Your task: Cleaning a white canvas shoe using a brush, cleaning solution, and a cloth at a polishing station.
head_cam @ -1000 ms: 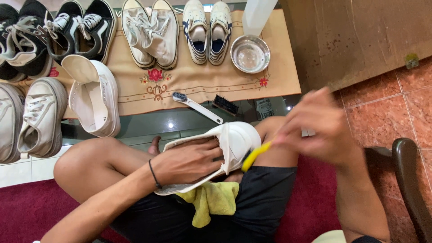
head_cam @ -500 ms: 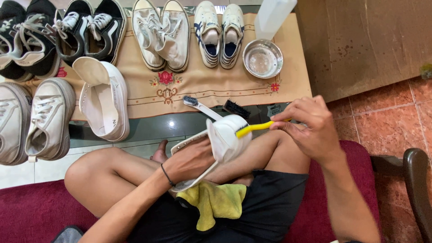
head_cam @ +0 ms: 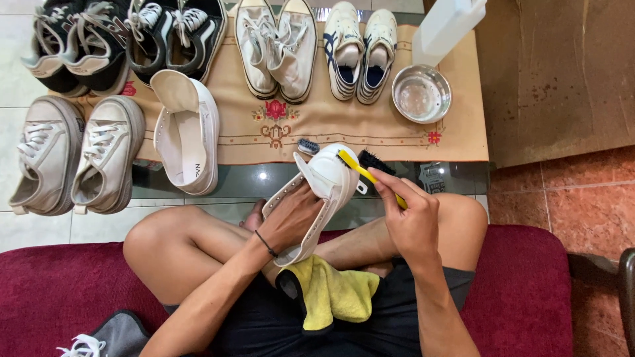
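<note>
My left hand (head_cam: 297,215) is tucked inside a white unlaced sneaker (head_cam: 334,178) and holds it up over my crossed legs, toe pointing away. My right hand (head_cam: 409,218) grips a yellow-handled toothbrush (head_cam: 367,175), and its bristle end rests on the toe cap. A yellow cloth (head_cam: 334,294) lies in my lap under the shoe. The matching white sneaker (head_cam: 188,135) lies open on the low glass table (head_cam: 251,182), to the left.
On a beige embroidered runner (head_cam: 331,122) stand black sneakers (head_cam: 165,33), white high-tops (head_cam: 278,46) and striped white shoes (head_cam: 360,49). A steel bowl (head_cam: 421,92) and white bottle (head_cam: 450,23) sit at its right. A black brush (head_cam: 377,162) and white-handled brush (head_cam: 307,146) lie behind the shoe.
My right hand came in from the right and set the brush on the toe cap. My left hand raised the shoe and turned it more upright. The camera view shifted.
</note>
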